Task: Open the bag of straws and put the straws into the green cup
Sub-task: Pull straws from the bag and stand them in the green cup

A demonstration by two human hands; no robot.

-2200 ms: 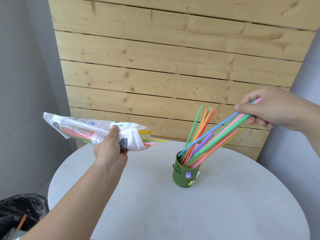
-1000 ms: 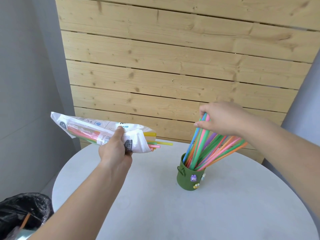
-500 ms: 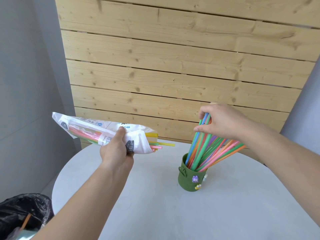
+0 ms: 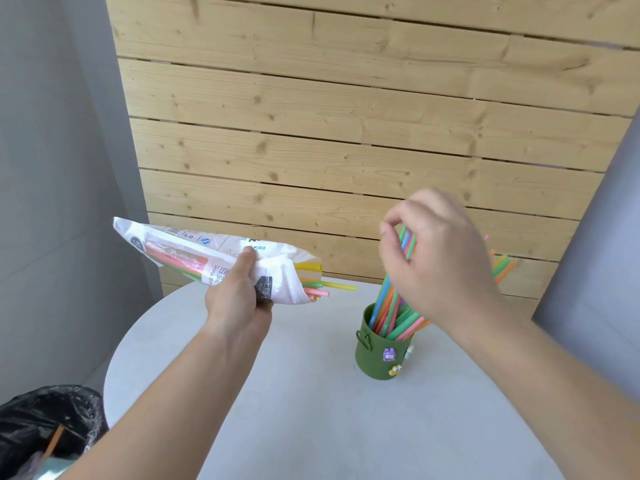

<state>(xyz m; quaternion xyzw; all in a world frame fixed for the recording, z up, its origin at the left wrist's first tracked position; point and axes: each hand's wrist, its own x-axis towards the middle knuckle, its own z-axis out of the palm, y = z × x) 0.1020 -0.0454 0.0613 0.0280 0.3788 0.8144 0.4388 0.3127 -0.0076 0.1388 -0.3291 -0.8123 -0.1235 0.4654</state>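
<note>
Our left hand (image 4: 239, 299) grips the white plastic straw bag (image 4: 221, 261) above the round grey counter (image 4: 311, 410), coloured straws (image 4: 317, 287) poking from its open end. Our right hand (image 4: 440, 258), fingers loosely curled, pinches upright straws (image 4: 389, 306) standing in the green cup (image 4: 377, 355).

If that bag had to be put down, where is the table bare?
Bare: the round table between the forearms, in front of the green cup, and under the bag. Crowded: above the cup, where straws fan under the right hand.
</note>
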